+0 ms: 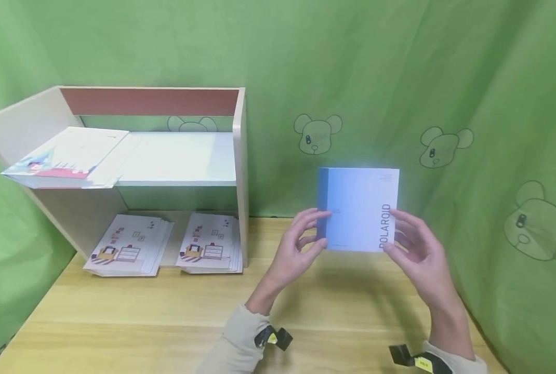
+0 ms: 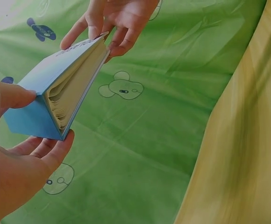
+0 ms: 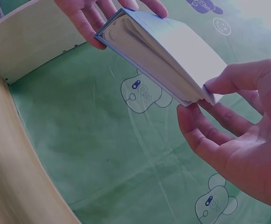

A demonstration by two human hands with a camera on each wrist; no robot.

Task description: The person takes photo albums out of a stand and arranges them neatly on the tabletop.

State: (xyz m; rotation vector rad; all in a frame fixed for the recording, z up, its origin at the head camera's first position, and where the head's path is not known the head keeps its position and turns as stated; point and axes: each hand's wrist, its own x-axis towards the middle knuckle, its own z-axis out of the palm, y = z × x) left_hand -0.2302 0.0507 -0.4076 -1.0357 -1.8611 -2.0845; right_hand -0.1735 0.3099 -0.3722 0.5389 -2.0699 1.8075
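Observation:
A blue-and-white photo album [image 1: 357, 208] with "POLAROID" printed on its cover is held up above the table between both hands. The left hand [image 1: 298, 241] grips its blue spine side, thumb on the front cover and fingers behind, as the left wrist view shows. At the opposite edge, the right hand [image 1: 420, 254] pinches the album [image 3: 173, 51] between thumb and fingers. Seen from below in the left wrist view, the album [image 2: 56, 84] is thick at the spine and narrows toward the right hand, with pale pages bunched between the covers.
A small two-level shelf [image 1: 240, 182] stands at the left of the wooden table [image 1: 166, 317]. White booklets [image 1: 72, 156] lie on its upper board. Two stacks of illustrated booklets, a left stack [image 1: 128, 246] and a right stack [image 1: 208, 244], lie below. A green curtain [image 1: 376, 67] hangs behind.

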